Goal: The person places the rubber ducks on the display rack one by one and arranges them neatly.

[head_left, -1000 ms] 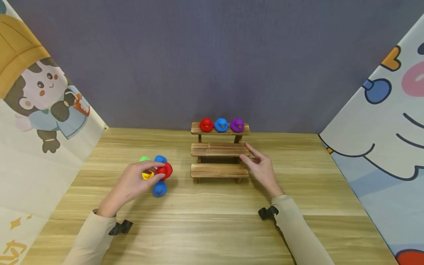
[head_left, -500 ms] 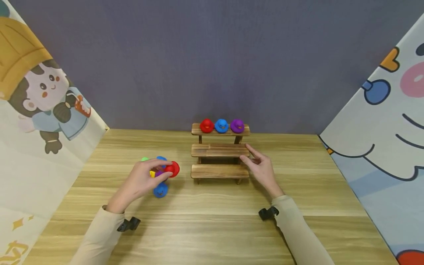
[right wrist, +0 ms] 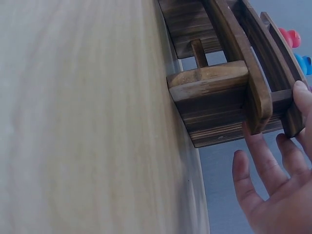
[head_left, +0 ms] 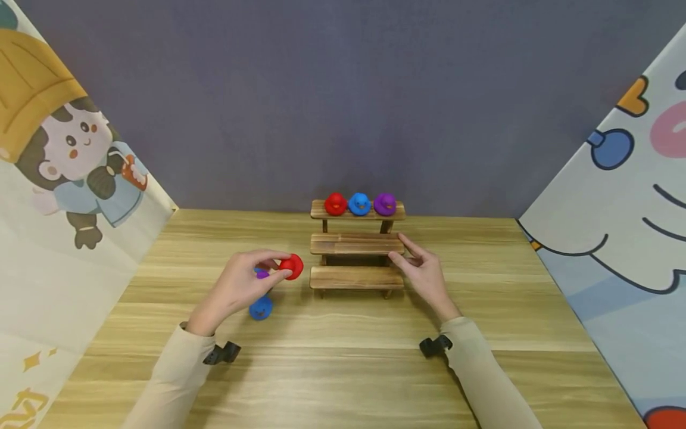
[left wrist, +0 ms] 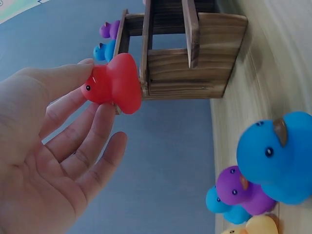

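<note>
My left hand pinches a red rubber duck between thumb and fingers. The duck is off the table, just left of the wooden three-tier shelf; in the left wrist view the red duck shows from the side. My right hand holds the right end of the middle tier, with thumb and fingers about its edge. On the top tier sit a red duck, a blue duck and a purple duck in a row.
Under and beside my left hand, a blue duck and a purple duck stand on the table. Another blue duck and a yellow duck are partly hidden. A grey wall rises behind the shelf.
My left hand has carried the red duck rightward, away from the loose ducks and closer to the shelf. The right hand keeps its place on the middle tier.
</note>
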Demonstrator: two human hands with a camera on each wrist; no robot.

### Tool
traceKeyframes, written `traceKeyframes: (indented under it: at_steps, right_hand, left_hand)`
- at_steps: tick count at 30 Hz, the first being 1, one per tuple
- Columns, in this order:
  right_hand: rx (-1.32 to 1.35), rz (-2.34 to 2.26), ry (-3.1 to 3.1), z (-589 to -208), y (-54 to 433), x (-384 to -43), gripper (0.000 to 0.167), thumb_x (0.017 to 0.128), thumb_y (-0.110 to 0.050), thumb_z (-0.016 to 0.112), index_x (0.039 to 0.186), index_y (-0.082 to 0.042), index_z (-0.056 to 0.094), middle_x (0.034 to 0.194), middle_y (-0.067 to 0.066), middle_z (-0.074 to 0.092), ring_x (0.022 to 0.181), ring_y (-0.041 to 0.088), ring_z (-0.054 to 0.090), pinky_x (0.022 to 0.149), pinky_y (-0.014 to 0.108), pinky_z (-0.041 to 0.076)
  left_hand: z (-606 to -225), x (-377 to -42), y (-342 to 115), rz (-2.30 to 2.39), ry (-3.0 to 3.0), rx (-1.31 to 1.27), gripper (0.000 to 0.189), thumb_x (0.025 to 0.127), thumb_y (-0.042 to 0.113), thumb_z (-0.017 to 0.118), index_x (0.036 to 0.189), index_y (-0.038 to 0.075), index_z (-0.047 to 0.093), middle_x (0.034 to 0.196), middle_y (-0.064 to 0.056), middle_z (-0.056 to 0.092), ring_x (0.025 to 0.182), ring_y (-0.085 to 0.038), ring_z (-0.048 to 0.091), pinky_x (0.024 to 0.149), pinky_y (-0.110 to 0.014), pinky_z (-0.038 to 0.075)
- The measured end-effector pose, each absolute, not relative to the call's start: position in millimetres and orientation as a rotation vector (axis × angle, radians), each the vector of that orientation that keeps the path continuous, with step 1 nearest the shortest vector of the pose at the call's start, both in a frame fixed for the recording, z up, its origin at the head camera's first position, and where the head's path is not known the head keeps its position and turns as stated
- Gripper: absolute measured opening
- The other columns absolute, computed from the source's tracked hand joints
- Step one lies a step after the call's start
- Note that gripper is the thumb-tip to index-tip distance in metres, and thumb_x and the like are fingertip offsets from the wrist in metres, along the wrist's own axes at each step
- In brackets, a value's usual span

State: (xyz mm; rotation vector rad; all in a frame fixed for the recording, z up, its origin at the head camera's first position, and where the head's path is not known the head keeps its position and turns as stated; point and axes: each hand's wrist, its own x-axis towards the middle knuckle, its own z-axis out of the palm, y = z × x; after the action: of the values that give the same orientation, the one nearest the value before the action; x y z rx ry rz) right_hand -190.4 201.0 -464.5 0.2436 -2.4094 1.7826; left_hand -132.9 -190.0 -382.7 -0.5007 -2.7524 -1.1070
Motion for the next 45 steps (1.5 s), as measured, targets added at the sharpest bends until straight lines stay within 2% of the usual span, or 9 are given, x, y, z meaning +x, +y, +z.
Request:
traceKeyframes:
  at_steps: [5,9,16,24,35,40,45]
  right_hand:
    - [0.243,1.797,-2.402,-465,201,-190,0.058,0.1,-0.03,0.077,0.154,-0.021,0.057,0.16,0.007,0.054,0.088,-0.004,0.076,0.049,0.02,0.049]
    - [0.235,1.802,-2.403,-465,201,-190,0.058,0.1,-0.032,0.077,0.154,-0.022,0.057,0.16,0.007,0.054,0.088,-0.002,0.077,0.046,0.019,0.042]
    - [0.239,1.807,-2.404,-465,201,-190,0.058,0.101,-0.032,0.077,0.154,-0.021,0.057,0.161,0.005,0.053,0.096,0.006,0.079,0.047,0.02,0.046]
    - [0.241,1.827,-2.405,-462,200,-189,0.059,0.101,-0.032,0.076,0.155,-0.02,0.056,0.163,0.006,0.051,0.094,-0.006,0.075,0.054,0.019,0.051]
    - [0.234,1.835,-2.379,-468,202,-191,0.057,0.1,-0.032,0.078,0.153,-0.022,0.059,0.16,0.007,0.054,0.093,-0.005,0.075,0.056,0.018,0.052]
    - [0.237,1.837,-2.375,-468,202,-190,0.057,0.1,-0.032,0.077,0.153,-0.021,0.059,0.161,0.006,0.053,0.097,-0.008,0.074,0.063,0.016,0.057]
    - [0.237,1.846,-2.368,-466,201,-190,0.058,0.1,-0.031,0.078,0.153,-0.019,0.058,0.161,0.007,0.053,0.097,-0.007,0.074,0.065,0.018,0.059]
  left_hand:
    - [-380,-135,-182,-1.152,-2.736,-0.52,0.03,0.093,0.025,0.085,0.121,0.017,0.081,0.108,-0.002,0.081,0.091,-0.017,0.075,0.079,-0.034,0.064]
    - [-378,-137,-177,-1.148,-2.717,-0.56,0.029,0.093,0.025,0.085,0.121,0.017,0.081,0.115,-0.002,0.081,0.093,-0.018,0.076,0.082,-0.038,0.064]
    - [-374,-143,-166,-1.169,-2.708,-0.608,0.03,0.094,0.024,0.084,0.123,0.017,0.08,0.118,-0.001,0.081,0.096,-0.017,0.075,0.089,-0.042,0.065]
    - [-368,-154,-145,-1.252,-2.688,-0.627,0.031,0.093,0.026,0.085,0.123,0.019,0.081,0.115,0.0,0.081,0.095,-0.019,0.076,0.087,-0.046,0.064]
    - [-367,-171,-109,-1.391,-2.631,-0.671,0.028,0.093,0.025,0.085,0.12,0.017,0.081,0.1,0.0,0.081,0.088,-0.015,0.075,0.082,-0.037,0.064]
    - [-367,-176,-94,-1.395,-2.606,-0.662,0.027,0.093,0.024,0.085,0.118,0.015,0.081,0.102,-0.002,0.081,0.086,-0.014,0.075,0.081,-0.032,0.065]
    - [-367,-181,-80,-1.349,-2.594,-0.678,0.029,0.094,0.024,0.084,0.121,0.012,0.081,0.109,-0.006,0.082,0.089,-0.017,0.078,0.081,-0.03,0.066]
